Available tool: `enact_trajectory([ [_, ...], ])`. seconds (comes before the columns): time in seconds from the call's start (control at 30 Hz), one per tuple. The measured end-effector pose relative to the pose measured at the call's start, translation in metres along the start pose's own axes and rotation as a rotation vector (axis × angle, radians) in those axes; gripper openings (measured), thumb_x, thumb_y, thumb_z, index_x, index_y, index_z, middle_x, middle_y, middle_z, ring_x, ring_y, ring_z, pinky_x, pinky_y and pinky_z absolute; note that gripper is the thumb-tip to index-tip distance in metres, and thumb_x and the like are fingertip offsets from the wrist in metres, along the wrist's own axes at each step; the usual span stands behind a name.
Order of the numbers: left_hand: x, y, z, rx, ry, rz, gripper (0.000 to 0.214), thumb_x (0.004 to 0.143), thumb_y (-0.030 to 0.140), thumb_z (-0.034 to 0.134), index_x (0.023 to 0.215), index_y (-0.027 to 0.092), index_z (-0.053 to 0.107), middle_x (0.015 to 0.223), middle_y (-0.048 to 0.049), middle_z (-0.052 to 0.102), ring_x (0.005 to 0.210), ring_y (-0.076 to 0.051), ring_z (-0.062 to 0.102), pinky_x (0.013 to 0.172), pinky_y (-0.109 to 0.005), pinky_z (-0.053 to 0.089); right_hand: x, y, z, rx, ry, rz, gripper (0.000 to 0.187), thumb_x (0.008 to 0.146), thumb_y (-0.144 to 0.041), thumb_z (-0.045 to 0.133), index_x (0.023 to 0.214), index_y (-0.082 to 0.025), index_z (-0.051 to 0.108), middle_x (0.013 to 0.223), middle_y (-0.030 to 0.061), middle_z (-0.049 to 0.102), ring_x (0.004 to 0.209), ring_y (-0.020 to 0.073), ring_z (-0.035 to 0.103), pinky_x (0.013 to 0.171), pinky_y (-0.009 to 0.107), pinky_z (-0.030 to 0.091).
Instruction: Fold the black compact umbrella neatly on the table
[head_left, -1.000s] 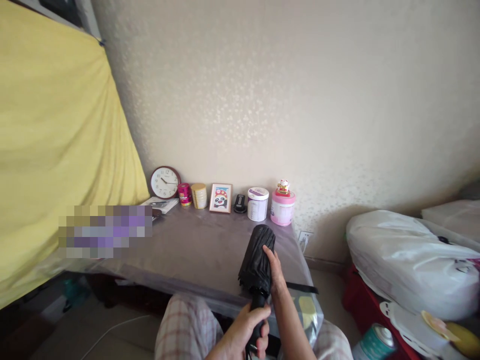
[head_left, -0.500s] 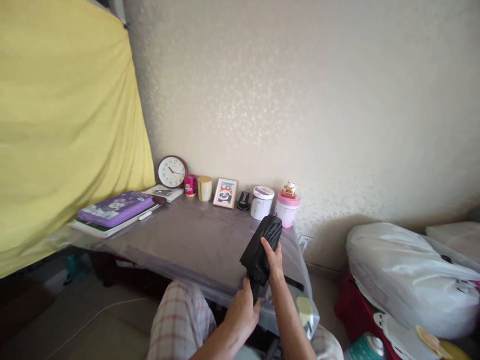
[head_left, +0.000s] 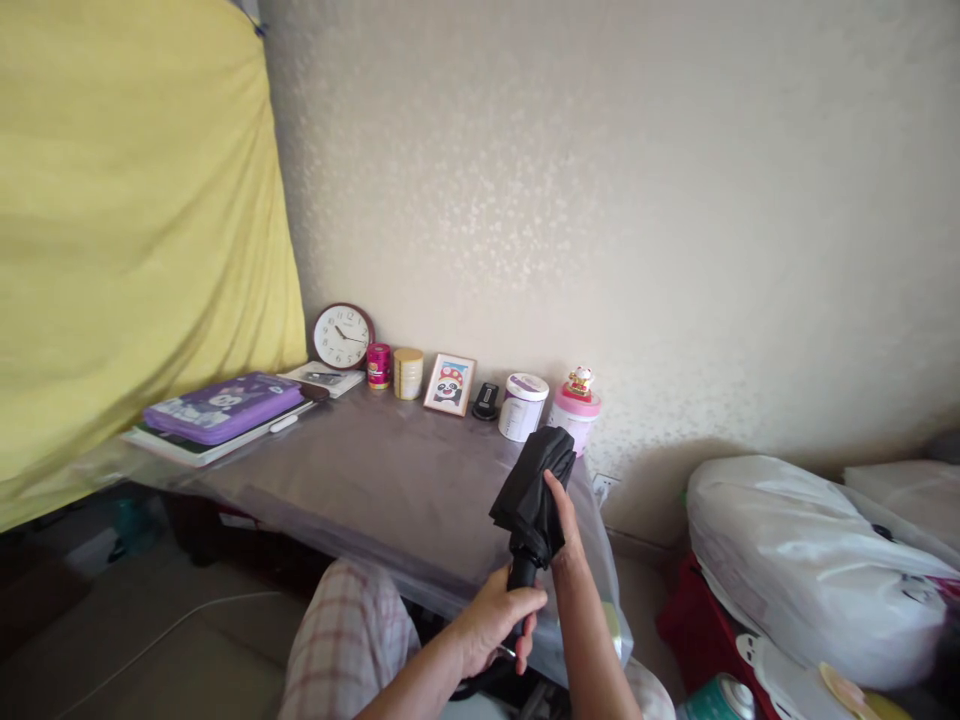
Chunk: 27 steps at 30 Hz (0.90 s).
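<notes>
A black folding umbrella, its canopy collapsed into a short bundle, is tilted up over the near right part of the table. My left hand is wrapped round its handle below the canopy. Against the right side of the folded cloth lies my right hand, its thumb on the canopy and its other fingers hidden behind. Just beyond the umbrella's top stand a white tub with a purple-edged lid and a pink-lidded tub bearing a lucky cat figurine.
Along the wall stand a clock, a pink can, a yellow-lidded jar, a framed panda picture and a small black object. A purple case lies at left. Right of the table are a white bag and a spray can.
The umbrella has shifted slightly right and stands a little more upright. My left hand has turned on the handle, its thumb now across it. My right hand has moved slightly right with the canopy.
</notes>
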<state>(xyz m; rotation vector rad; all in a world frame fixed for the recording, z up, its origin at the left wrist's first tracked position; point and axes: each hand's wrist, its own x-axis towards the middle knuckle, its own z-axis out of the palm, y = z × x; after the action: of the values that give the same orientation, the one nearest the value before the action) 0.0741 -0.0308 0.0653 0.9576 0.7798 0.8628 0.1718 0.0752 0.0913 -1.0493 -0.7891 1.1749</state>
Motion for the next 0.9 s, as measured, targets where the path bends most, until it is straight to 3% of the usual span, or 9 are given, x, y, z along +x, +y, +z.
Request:
enact_trajectory([
  [0.13,0.004,-0.007,0.002,0.316,0.228,-0.025,0.027,0.077,0.024,0.049,0.102,0.018,0.043,0.045,0.0104,0.041,0.028,-0.011,0.039,0.031,-0.022,0.036,0.000,0.000,0.002,-0.070,0.043,0.022,0.055,0.064,-0.047,0.070,0.111,-0.020,0.057,0.086,0.0021,0.070,0.080,0.0234,0.066,0.067,0.031,0.054],
  [0.2,0.007,-0.012,0.000,0.506,0.330,-0.039,0.034,0.079,0.022,0.048,0.112,0.017,0.042,0.053,0.0063,0.050,0.033,-0.013,0.047,0.037,-0.025,0.041,-0.001,0.001,0.003,-0.132,0.097,-0.016,0.057,0.062,-0.047,0.071,0.111,-0.022,0.057,0.090,0.0018,0.069,0.085,0.0234,0.065,0.070,0.030,0.053],
  [0.3,0.010,-0.020,-0.007,0.812,0.471,0.036,0.040,0.078,0.018,0.053,0.117,0.014,0.044,0.079,-0.0082,0.063,0.066,-0.023,0.065,0.063,-0.033,0.048,-0.003,0.005,0.005,-0.160,0.146,-0.054,0.060,0.059,-0.045,0.074,0.111,-0.021,0.056,0.092,0.0007,0.069,0.087,0.0227,0.064,0.072,0.029,0.052],
  [0.37,0.009,-0.023,-0.011,0.935,0.533,0.083,0.043,0.076,0.016,0.055,0.117,0.011,0.045,0.091,-0.0148,0.064,0.088,-0.028,0.063,0.076,-0.035,0.045,-0.004,0.008,0.005,-0.141,0.154,-0.046,0.060,0.059,-0.045,0.074,0.110,-0.020,0.055,0.088,0.0002,0.069,0.084,0.0221,0.064,0.070,0.029,0.052],
  [0.47,0.004,-0.019,-0.014,0.845,0.460,0.048,0.043,0.076,0.022,0.056,0.116,0.013,0.044,0.079,-0.0087,0.063,0.067,-0.023,0.065,0.065,-0.032,0.047,-0.004,0.009,0.003,-0.093,0.147,0.000,0.058,0.059,-0.045,0.074,0.108,-0.019,0.056,0.079,0.0000,0.069,0.075,0.0215,0.065,0.064,0.029,0.053],
  [0.57,0.000,-0.007,-0.013,0.436,0.159,0.022,0.028,0.076,0.031,0.054,0.101,0.018,0.048,0.059,0.0041,0.054,0.036,-0.012,0.051,0.044,-0.025,0.042,-0.005,0.006,0.001,-0.044,0.108,0.051,0.053,0.062,-0.048,0.071,0.104,-0.018,0.058,0.071,0.0010,0.069,0.066,0.0215,0.066,0.056,0.030,0.053],
  [0.67,-0.002,0.001,-0.009,0.023,-0.083,0.030,0.020,0.075,0.037,0.053,0.081,0.018,0.048,0.052,0.0071,0.047,0.032,-0.008,0.042,0.037,-0.021,0.039,-0.009,-0.001,-0.001,0.034,-0.040,0.170,0.045,0.067,-0.054,0.064,0.089,-0.015,0.063,0.065,0.0040,0.068,0.059,0.0217,0.065,0.050,0.030,0.052],
  [0.77,0.000,0.001,-0.004,-0.031,-0.057,-0.014,0.020,0.071,0.035,0.056,0.078,0.020,0.045,0.047,0.0085,0.044,0.029,-0.006,0.035,0.031,-0.018,0.034,-0.012,-0.003,-0.002,0.118,-0.172,0.250,0.046,0.069,-0.057,0.062,0.082,-0.014,0.062,0.065,0.0059,0.067,0.057,0.0213,0.065,0.047,0.029,0.051],
  [0.9,0.004,-0.009,0.000,0.306,0.154,-0.051,0.021,0.074,0.026,0.053,0.092,0.020,0.045,0.043,0.0099,0.042,0.029,-0.011,0.041,0.031,-0.021,0.036,-0.009,0.004,-0.002,0.052,-0.057,0.112,0.051,0.064,-0.053,0.070,0.097,-0.016,0.058,0.061,0.0005,0.065,0.051,0.0187,0.062,0.047,0.029,0.051],
])
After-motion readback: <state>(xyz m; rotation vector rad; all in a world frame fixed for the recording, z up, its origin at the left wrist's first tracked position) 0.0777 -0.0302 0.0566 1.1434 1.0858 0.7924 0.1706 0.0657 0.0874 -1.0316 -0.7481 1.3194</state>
